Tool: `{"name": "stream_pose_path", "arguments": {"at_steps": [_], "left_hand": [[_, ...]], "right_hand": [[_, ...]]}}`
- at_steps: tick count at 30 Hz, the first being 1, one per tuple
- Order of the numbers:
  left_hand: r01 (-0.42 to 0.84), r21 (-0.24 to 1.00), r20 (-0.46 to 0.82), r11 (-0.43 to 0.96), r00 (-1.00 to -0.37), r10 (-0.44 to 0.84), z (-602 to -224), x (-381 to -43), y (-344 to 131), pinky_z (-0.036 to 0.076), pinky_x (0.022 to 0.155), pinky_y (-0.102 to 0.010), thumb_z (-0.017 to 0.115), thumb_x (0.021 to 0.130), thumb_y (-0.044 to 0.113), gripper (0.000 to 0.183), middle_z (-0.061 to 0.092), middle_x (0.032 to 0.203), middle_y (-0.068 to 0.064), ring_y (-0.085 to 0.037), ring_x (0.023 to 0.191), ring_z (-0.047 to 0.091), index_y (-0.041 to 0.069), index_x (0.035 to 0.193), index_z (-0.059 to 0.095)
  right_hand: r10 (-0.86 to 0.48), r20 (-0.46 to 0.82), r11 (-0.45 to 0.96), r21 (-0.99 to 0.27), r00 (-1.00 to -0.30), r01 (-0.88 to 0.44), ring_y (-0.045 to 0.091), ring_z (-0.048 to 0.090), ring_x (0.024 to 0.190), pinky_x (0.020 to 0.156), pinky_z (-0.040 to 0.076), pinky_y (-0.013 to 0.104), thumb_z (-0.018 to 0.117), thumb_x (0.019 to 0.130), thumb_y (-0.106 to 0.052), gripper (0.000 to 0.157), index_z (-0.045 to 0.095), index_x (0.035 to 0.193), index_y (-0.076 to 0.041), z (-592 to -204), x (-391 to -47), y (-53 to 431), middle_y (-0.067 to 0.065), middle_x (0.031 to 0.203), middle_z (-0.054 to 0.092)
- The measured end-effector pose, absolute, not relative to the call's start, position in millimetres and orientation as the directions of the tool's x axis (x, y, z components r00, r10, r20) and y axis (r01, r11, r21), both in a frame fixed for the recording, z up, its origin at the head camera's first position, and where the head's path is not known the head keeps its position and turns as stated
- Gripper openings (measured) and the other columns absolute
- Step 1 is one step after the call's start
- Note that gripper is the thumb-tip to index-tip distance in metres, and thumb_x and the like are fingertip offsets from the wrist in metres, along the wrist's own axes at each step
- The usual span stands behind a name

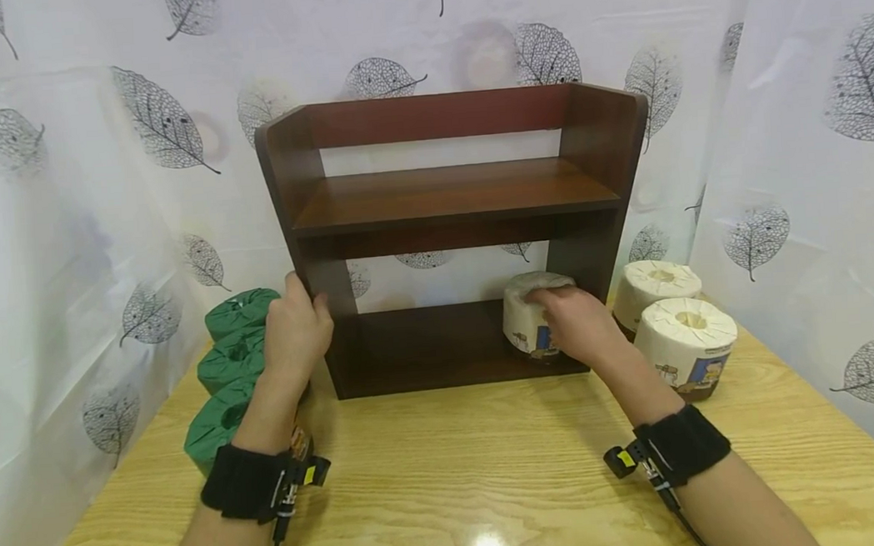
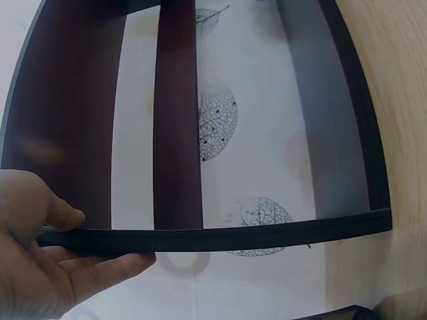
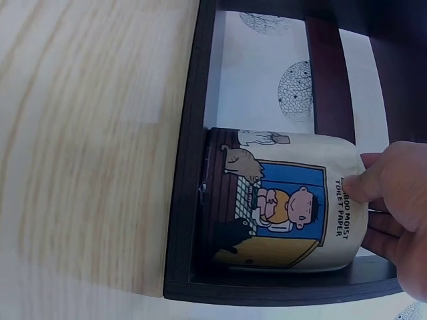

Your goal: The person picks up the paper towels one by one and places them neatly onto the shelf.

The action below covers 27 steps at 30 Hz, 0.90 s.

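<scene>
A dark brown two-tier wooden shelf point(image 1: 455, 192) stands upright on the table. My left hand point(image 1: 296, 336) grips its left side panel point(image 2: 267, 231); in the left wrist view the thumb lies on the inner side and the fingers on the outer. On the bottom board, at the right end, a cream-wrapped toilet paper roll point(image 3: 280, 207) stands upright. My right hand point(image 1: 577, 319) holds this roll by its top, with the thumb point(image 3: 360, 187) on the printed wrapper. Part of the roll's top is hidden behind that hand.
Two more cream-wrapped rolls point(image 1: 685, 350) stand right of the shelf. On the left, three green-wrapped rolls point(image 1: 223, 411) form a row, partly hidden by my left arm. Leaf-patterned white curtains point(image 1: 801, 201) hang around the light wooden table point(image 1: 434, 473).
</scene>
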<state>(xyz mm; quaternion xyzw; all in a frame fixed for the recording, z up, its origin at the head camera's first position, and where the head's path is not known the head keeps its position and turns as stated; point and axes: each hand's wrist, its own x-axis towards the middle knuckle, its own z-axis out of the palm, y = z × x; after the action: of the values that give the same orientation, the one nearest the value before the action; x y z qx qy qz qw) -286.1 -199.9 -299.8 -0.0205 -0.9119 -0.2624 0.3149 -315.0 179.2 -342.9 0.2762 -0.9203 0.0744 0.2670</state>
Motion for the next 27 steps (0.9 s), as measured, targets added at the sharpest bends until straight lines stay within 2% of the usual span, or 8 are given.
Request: {"name": "stream_pose_path", "arguments": {"at_steps": [10, 14, 19, 27], "left_hand": [[0.208, 0.467, 0.588, 0.86, -0.799, -0.126, -300.3, -285.9, -199.8, 0.049, 0.056, -0.053, 0.048, 0.092, 0.016, 0.027, 0.059, 0.081, -0.031, -0.043, 0.072, 0.06, -0.005, 0.107, 0.042], [0.211, 0.465, 0.592, 0.86, -0.796, -0.125, -301.5, -286.4, -200.7, 0.048, 0.057, -0.054, 0.048, 0.092, 0.016, 0.026, 0.059, 0.081, -0.031, -0.043, 0.072, 0.06, -0.005, 0.106, 0.043], [0.217, 0.463, 0.595, 0.859, -0.795, -0.12, -301.7, -286.7, -201.1, 0.048, 0.056, -0.053, 0.048, 0.092, 0.016, 0.026, 0.059, 0.079, -0.03, -0.043, 0.071, 0.06, -0.005, 0.106, 0.043], [0.212, 0.46, 0.598, 0.862, -0.791, -0.125, -301.1, -287.1, -200.7, 0.048, 0.056, -0.053, 0.049, 0.091, 0.016, 0.026, 0.059, 0.078, -0.031, -0.043, 0.07, 0.06, -0.005, 0.105, 0.043]], "right_hand": [[-0.472, 0.563, 0.845, 0.067, -0.679, -0.531, 0.027, 0.061, 0.076, 0.066, 0.051, 0.043, 0.06, 0.077, 0.003, 0.036, 0.06, 0.11, -0.01, -345.7, -314.8, 175.1, 0.008, 0.087, 0.066], [-0.508, 0.535, 0.815, 0.044, -0.675, -0.579, 0.027, 0.06, 0.084, 0.07, 0.051, 0.043, 0.058, 0.078, 0.001, 0.034, 0.06, 0.111, -0.007, -343.2, -314.2, 178.9, 0.01, 0.094, 0.064], [-0.536, 0.514, 0.773, -0.02, -0.67, -0.634, 0.029, 0.057, 0.097, 0.079, 0.048, 0.045, 0.064, 0.072, 0.0, 0.04, 0.059, 0.112, -0.005, -338.2, -315.1, 188.6, 0.013, 0.104, 0.062], [-0.55, 0.499, 0.759, -0.038, -0.67, -0.65, 0.027, 0.058, 0.098, 0.081, 0.048, 0.045, 0.066, 0.075, -0.006, 0.037, 0.061, 0.112, -0.007, -326.2, -312.0, 196.4, 0.01, 0.105, 0.063]]}}
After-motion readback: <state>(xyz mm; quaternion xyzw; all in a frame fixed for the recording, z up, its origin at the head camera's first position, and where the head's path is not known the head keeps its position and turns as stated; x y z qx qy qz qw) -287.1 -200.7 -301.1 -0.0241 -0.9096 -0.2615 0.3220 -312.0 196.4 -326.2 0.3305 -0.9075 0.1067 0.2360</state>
